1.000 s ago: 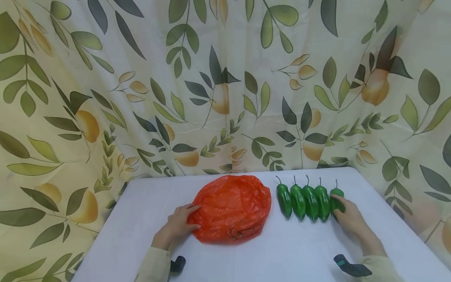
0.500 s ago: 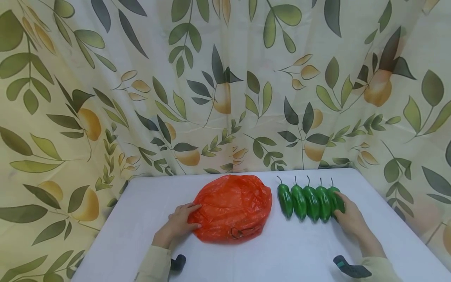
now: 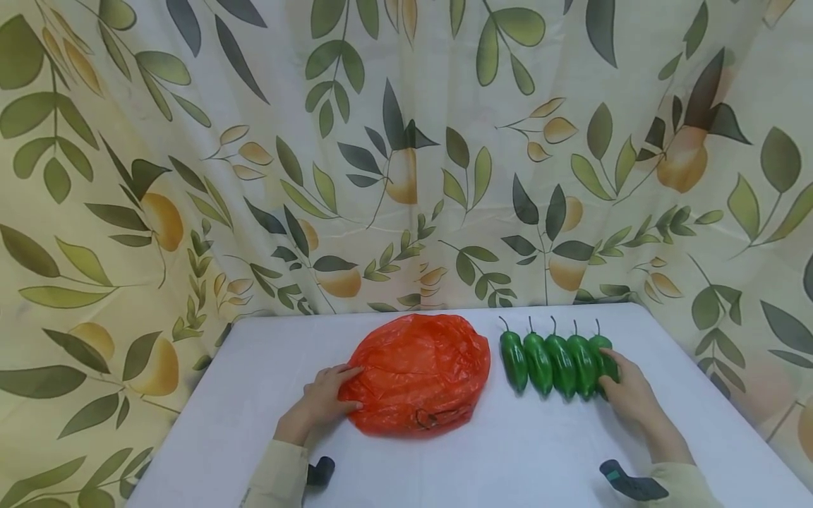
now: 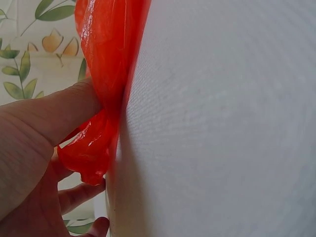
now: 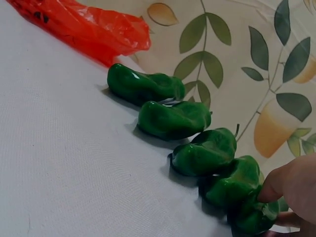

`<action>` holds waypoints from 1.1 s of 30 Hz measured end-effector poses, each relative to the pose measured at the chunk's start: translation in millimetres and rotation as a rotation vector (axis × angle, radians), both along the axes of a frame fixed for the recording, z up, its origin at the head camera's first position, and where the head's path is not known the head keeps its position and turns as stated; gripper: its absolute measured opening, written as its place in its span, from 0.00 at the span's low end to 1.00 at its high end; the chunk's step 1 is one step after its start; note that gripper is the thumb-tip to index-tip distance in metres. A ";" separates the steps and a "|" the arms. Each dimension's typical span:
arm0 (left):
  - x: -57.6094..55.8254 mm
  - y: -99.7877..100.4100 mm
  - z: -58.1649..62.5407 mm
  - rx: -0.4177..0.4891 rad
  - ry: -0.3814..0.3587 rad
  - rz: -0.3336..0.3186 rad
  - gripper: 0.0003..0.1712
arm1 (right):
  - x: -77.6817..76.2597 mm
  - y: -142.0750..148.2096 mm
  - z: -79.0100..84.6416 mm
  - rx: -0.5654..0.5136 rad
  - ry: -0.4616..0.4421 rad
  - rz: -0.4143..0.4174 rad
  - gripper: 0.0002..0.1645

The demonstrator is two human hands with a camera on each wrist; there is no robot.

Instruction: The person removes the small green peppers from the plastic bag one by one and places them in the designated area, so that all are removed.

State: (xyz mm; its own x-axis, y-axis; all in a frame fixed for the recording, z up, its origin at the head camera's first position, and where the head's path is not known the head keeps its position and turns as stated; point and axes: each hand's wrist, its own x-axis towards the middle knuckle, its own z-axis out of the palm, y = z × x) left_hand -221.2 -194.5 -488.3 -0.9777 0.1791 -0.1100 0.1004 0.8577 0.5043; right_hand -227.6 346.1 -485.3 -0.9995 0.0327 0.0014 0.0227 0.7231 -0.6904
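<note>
A crumpled red plastic bag [image 3: 419, 374] lies on the white table, with dark printing near its front. My left hand [image 3: 327, 398] is at the bag's left edge. In the left wrist view a fold of the red plastic bag [image 4: 106, 118] is bunched between thumb and fingers. To the right, several glossy green peppers [image 3: 538, 365] lie side by side, stems pointing away. My right hand [image 3: 629, 388] grips the rightmost green pepper [image 3: 606, 361], partly covering it. The right wrist view shows the thumb on that end pepper [image 5: 252, 217], which touches its neighbour.
The white table [image 3: 508, 458] runs back to a leaf-and-fruit patterned curtain [image 3: 406, 155]. Dark straps, or devices like them, show at both wrists, the right wrist device [image 3: 631, 483] lying beside the sleeve. A gap of table separates the bag from the nearest pepper.
The rightmost pepper has shifted left in my right hand, closing the gap to the row. My left hand and the red bag stay about where they were.
</note>
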 end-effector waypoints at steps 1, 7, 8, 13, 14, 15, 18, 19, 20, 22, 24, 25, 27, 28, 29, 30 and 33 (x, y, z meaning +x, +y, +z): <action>0.0 -0.1 0.2 0.001 0.003 -0.003 0.41 | 0.2 -0.1 0.6 -0.002 -0.001 0.002 0.38; 1.1 -1.3 -0.9 0.008 0.006 -0.007 0.41 | 0.1 -0.5 0.9 0.004 0.002 0.006 0.38; 1.2 -1.5 -1.3 0.011 0.004 -0.005 0.41 | -0.2 -0.3 0.8 0.004 0.001 0.005 0.38; 1.5 -2.6 -1.7 0.022 -0.014 0.012 0.41 | -1.1 1.5 0.7 0.007 0.002 0.000 0.38; 1.3 -2.7 -1.6 0.025 -0.016 0.014 0.41 | -1.3 2.1 1.1 0.011 0.001 -0.005 0.38; 0.9 -2.8 -1.5 0.025 -0.019 0.016 0.42 | -1.3 2.6 1.3 0.018 0.003 -0.010 0.38; -0.2 -2.6 -1.1 0.024 -0.022 0.017 0.42 | -1.1 4.3 3.3 0.040 0.000 -0.028 0.37; -0.6 -2.5 -0.9 0.020 -0.020 0.013 0.42 | -1.0 4.6 4.2 0.050 0.007 -0.034 0.36; -1.1 -2.3 -0.9 0.019 -0.020 0.011 0.42 | -0.8 4.8 5.2 0.060 0.012 -0.042 0.36; -1.3 -2.1 -0.9 0.017 -0.022 0.016 0.42 | -0.2 4.2 8.6 0.075 0.030 -0.055 0.36; -1.5 -2.1 -1.6 0.013 -0.021 0.017 0.43 | 0.5 2.1 12.5 0.085 0.059 -0.077 0.35; -1.8 -1.7 -1.9 0.010 -0.018 0.013 0.42 | 1.0 1.0 15.2 0.087 0.072 -0.089 0.35; -2.6 -1.2 -2.5 0.007 -0.016 0.008 0.42 | 2.7 -2.2 20.8 0.088 0.096 -0.107 0.34; -2.9 -1.0 -2.7 0.007 -0.017 0.006 0.42 | 3.6 -4.2 23.3 0.088 0.110 -0.114 0.34; -3.0 -0.9 -2.8 0.009 -0.017 0.008 0.42 | 4.4 -6.5 25.9 0.087 0.126 -0.117 0.34; -3.2 -1.0 -2.8 0.010 -0.020 0.010 0.42 | 5.2 -9.0 28.5 0.085 0.142 -0.119 0.33; -2.9 -2.0 -3.6 0.014 -0.024 0.017 0.42 | 8.0 -17.5 35.7 0.067 0.170 -0.127 0.33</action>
State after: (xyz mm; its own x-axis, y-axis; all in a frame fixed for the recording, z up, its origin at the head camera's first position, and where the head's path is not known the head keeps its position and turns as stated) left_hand -224.1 -196.6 -491.9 -0.9777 0.1640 -0.1315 0.0732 0.8521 0.5182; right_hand -219.7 328.6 -449.6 -0.9726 0.1521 0.1755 0.0038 0.7661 -0.6427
